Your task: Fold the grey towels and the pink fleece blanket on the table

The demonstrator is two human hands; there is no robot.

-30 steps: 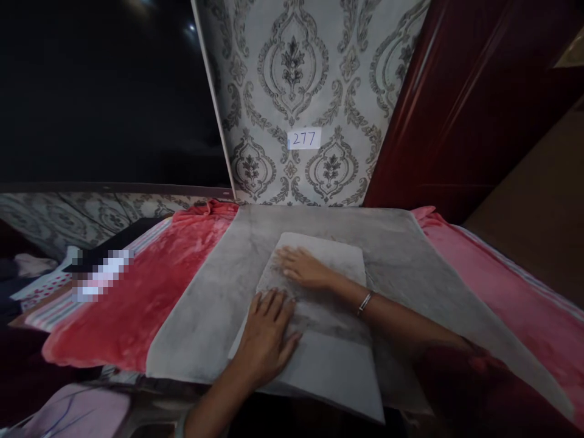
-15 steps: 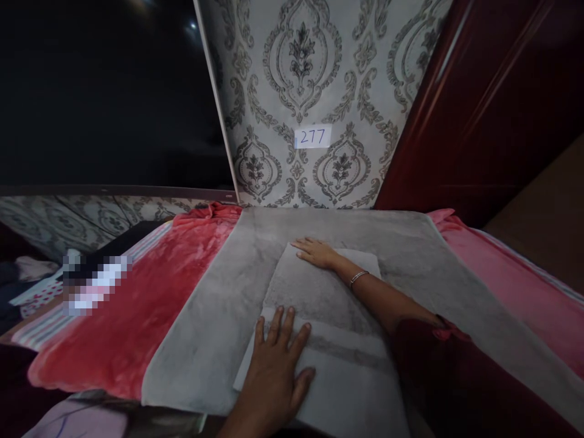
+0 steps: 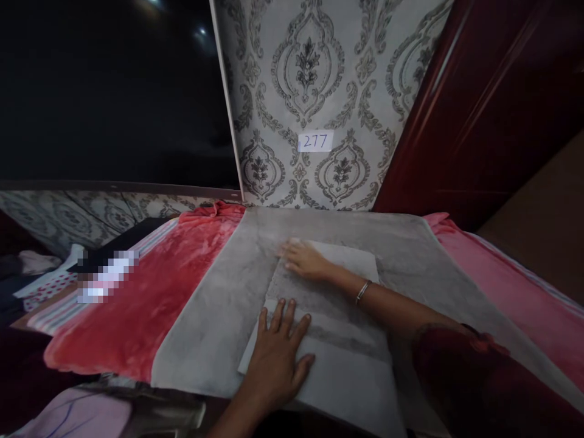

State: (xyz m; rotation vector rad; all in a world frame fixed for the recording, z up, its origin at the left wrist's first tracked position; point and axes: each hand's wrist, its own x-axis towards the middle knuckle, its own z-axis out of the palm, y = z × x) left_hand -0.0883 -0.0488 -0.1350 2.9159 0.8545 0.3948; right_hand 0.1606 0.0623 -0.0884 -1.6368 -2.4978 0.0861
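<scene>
A light grey towel-like cloth [image 3: 337, 371], partly folded, lies flat on a larger grey plush cloth [image 3: 205, 316]. My left hand [image 3: 280, 353] rests on its near left part, fingers spread, palm down. Farther off, my right hand [image 3: 303, 258], slightly blurred, lies palm down across the far left corner of the same cloth. A bracelet [image 3: 364, 292] circles the right wrist. Neither hand grips anything. The near end of the cloth runs toward the bottom edge of the view.
A red blanket [image 3: 118, 298] is under the grey plush cloth on the left, with a pink part [image 3: 497, 274] at right. Behind stand a dark screen [image 3: 109, 97], patterned wallpaper [image 3: 305, 79] with a paper label [image 3: 316, 141] reading 277, and a dark red panel [image 3: 469, 109].
My right hand has slid slightly left and nearer along the far edge of the cloth. The left hand stays on the cloth. The camera view has shifted a little.
</scene>
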